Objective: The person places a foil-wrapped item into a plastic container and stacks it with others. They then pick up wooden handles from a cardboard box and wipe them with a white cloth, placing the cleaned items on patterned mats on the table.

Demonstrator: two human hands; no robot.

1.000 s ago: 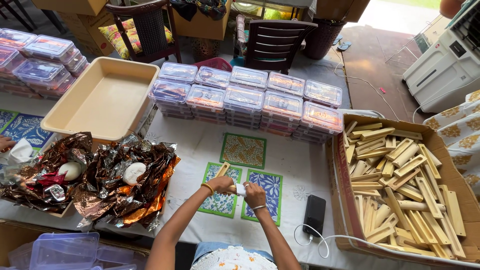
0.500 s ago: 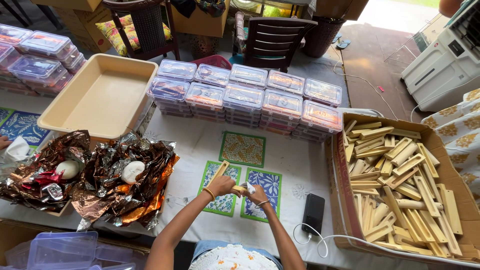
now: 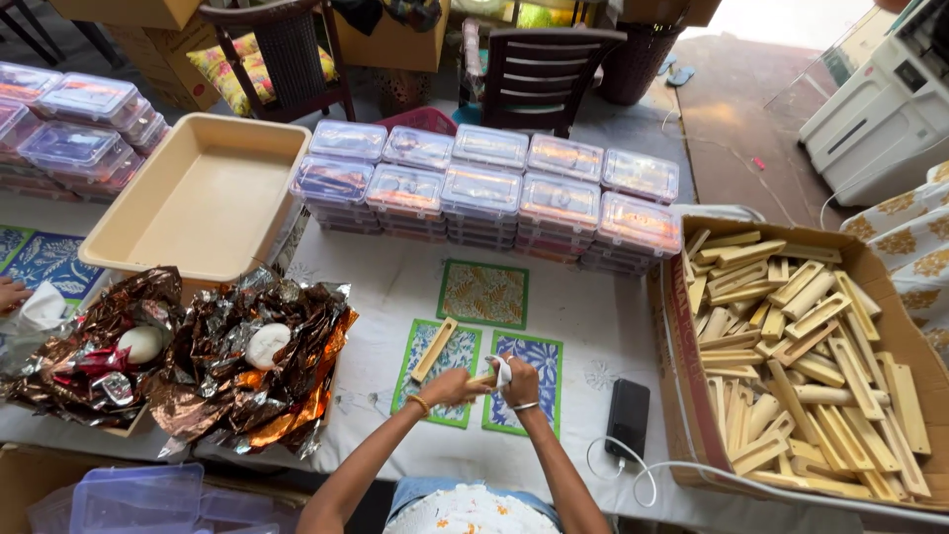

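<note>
My left hand (image 3: 450, 388) grips a pale wooden stick (image 3: 481, 379) by one end, low at the middle of the table. My right hand (image 3: 518, 384) holds a white cloth (image 3: 502, 370) pressed around the stick's other end. Both hands meet over a blue patterned tile (image 3: 522, 381). A second wooden stick (image 3: 434, 349) lies loose on the tile just left of my left hand. A large cardboard box (image 3: 682, 346) full of the same pale sticks stands to my right.
Rows of stacked clear lidded containers (image 3: 494, 188) line the table's far side. A beige tray (image 3: 203, 198) sits far left, crumpled foil with two white balls (image 3: 265, 345) below it. A black phone (image 3: 626, 418) with a white cable lies by the box. Another person's hand (image 3: 12, 293) shows at left.
My hands stay in the same spot on the stick; the right hand with the cloth has slid slightly along it. Nothing else on the table has moved.
</note>
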